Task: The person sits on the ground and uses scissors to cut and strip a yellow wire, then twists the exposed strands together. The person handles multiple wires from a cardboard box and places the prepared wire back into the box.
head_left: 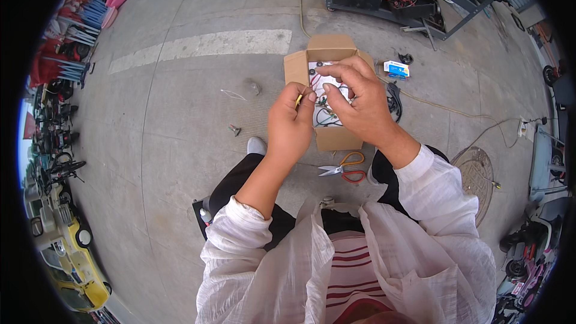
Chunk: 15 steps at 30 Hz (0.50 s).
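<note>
Wires lie tangled in an open cardboard box on the floor. From where I stand, the left hand is at the box's left side, thumb and forefinger closed on a small yellow piece I can't make out. The right hand hangs over the box, thumb and forefinger well apart and gripping nothing I can see. Orange-and-red-handled scissors lie near the box's front; a blue-and-white packet rests off to the right.
</note>
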Motion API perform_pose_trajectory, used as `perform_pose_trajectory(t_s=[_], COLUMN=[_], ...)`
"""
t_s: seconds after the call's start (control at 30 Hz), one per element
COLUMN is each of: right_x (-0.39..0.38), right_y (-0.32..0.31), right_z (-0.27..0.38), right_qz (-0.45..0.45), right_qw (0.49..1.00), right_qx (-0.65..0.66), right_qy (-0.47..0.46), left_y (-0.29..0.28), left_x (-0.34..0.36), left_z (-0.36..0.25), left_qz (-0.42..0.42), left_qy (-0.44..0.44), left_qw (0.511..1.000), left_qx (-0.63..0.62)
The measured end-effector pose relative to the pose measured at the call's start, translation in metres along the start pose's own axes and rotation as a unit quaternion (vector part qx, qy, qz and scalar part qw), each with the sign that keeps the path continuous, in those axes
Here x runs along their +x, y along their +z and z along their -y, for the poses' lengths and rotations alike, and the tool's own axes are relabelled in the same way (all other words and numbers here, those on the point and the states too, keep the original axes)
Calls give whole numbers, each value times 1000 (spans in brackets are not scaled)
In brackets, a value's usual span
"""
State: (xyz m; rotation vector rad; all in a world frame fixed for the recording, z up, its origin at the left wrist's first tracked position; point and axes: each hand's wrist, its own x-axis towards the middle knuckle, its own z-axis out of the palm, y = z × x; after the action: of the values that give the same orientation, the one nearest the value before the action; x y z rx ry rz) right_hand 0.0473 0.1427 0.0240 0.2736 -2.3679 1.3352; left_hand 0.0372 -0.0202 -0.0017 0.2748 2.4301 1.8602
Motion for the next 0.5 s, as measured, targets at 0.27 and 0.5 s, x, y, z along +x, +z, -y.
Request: perform_pose_trajectory(t_s=[0.27, 0.5], right_x=[-8, -12], right_y=[1, -3], right_z=[2, 8], right_qz=[33, 21], right_qw=[997, 991], right_qx=[-19, -94], right_qy=[-62, -98], left_y=[5, 6], left_x=[-3, 0], left_z=[-5, -3], left_qz=[-80, -103], left_qy=[118, 105], left_qw=[972, 965], left_qx=[186, 219])
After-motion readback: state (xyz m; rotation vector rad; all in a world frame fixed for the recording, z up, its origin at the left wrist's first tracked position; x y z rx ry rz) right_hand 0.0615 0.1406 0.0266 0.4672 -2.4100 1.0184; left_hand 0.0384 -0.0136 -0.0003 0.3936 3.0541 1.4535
